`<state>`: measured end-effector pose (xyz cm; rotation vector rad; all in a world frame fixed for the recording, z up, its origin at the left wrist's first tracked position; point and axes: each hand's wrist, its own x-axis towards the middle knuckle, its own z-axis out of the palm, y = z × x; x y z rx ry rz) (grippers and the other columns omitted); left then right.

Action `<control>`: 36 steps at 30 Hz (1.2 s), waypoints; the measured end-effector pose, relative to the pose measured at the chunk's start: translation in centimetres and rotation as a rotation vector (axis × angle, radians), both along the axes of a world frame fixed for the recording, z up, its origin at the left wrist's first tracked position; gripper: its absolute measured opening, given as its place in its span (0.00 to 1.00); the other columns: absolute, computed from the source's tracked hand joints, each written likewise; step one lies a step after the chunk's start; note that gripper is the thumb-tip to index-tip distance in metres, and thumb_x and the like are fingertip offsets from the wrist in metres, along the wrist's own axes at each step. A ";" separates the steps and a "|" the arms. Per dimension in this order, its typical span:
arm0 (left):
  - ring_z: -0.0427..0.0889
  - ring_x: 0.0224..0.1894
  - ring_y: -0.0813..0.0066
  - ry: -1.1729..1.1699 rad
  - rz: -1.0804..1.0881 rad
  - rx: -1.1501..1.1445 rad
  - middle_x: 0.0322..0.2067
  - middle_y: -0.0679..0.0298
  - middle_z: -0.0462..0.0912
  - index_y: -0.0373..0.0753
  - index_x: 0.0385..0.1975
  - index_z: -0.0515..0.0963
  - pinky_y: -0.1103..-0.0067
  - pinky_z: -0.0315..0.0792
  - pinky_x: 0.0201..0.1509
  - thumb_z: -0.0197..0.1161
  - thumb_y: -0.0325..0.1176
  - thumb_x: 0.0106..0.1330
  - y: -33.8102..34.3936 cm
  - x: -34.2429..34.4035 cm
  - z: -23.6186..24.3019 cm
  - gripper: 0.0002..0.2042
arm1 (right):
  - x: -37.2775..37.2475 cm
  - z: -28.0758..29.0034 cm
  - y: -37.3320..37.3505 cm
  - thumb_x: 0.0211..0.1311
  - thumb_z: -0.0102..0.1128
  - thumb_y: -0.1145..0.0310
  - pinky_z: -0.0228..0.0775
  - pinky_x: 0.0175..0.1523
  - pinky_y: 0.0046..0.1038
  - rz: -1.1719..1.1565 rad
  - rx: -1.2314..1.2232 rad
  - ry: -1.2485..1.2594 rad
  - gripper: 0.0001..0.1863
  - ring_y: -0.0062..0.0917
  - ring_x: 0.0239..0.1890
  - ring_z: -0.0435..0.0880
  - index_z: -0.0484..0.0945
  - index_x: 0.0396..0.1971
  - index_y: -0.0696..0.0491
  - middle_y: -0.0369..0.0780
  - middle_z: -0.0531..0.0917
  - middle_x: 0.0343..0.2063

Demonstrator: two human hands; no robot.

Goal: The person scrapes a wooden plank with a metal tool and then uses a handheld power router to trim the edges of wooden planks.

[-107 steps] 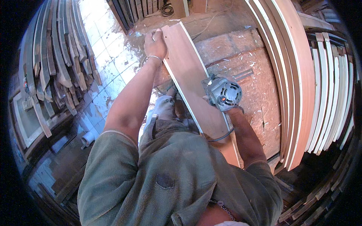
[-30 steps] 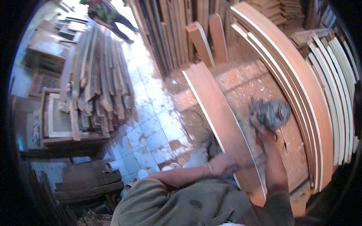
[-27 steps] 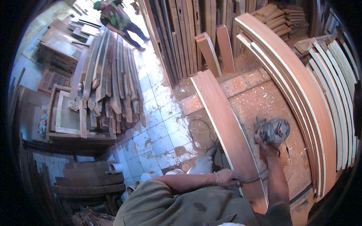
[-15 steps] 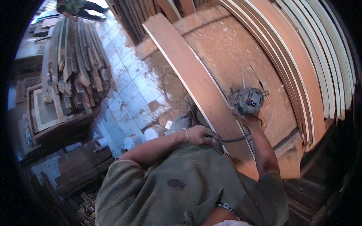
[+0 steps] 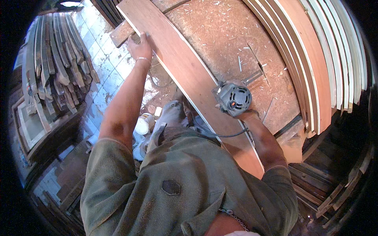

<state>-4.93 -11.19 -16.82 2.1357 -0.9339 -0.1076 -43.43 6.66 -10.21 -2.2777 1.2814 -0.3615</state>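
Rests the left hand point(image 5: 139, 50) against the left edge of the long reddish board point(image 5: 173, 51), with thumb and fingers parted; cannot tell whether clamped. Holds the grey power tool point(image 5: 235, 98) at the right edge in the right hand point(image 5: 249, 116), closed around the near side with fingers mostly hidden. Shows the board slanting from far left to near right along the shaving-strewn work surface point(image 5: 220, 35). Risks tipping from weight shifted outward, slewing under uneven pressure, or snagging on the cord point(image 5: 232, 136) looped across the board.
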 end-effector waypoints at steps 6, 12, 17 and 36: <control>0.68 0.62 0.42 0.283 -0.038 0.080 0.61 0.38 0.66 0.32 0.65 0.62 0.62 0.60 0.67 0.52 0.49 0.68 -3.0 -3.0 0.8 0.32 | -0.5 -1.4 0.2 0.36 0.83 0.54 0.60 0.68 0.40 -0.127 0.181 -0.670 0.45 0.36 0.59 0.72 0.69 0.56 0.51 0.42 0.75 0.52; 0.67 0.64 0.42 0.460 -0.113 0.006 0.63 0.37 0.65 0.31 0.69 0.56 0.63 0.59 0.69 0.47 0.47 0.70 -2.8 -1.5 0.2 0.32 | -1.2 -5.3 0.6 0.31 0.87 0.64 0.65 0.63 0.42 -0.042 0.088 -0.714 0.53 0.38 0.55 0.75 0.61 0.60 0.47 0.42 0.73 0.53; 0.71 0.60 0.47 0.442 -0.108 0.016 0.58 0.40 0.71 0.30 0.66 0.57 0.65 0.61 0.66 0.45 0.46 0.71 -2.8 -2.7 1.7 0.30 | 0.0 -6.0 -0.8 0.30 0.87 0.67 0.68 0.59 0.42 -0.036 -0.036 -0.773 0.53 0.39 0.54 0.75 0.61 0.60 0.45 0.43 0.73 0.52; 0.62 0.66 0.48 0.521 -0.192 -0.025 0.63 0.39 0.63 0.25 0.67 0.54 0.65 0.53 0.70 0.32 0.51 0.76 -1.6 -2.3 1.8 0.33 | 11.8 -2.2 -15.3 0.56 0.66 0.50 0.71 0.59 0.44 -0.053 0.279 -0.589 0.23 0.32 0.47 0.80 0.77 0.47 0.47 0.37 0.83 0.42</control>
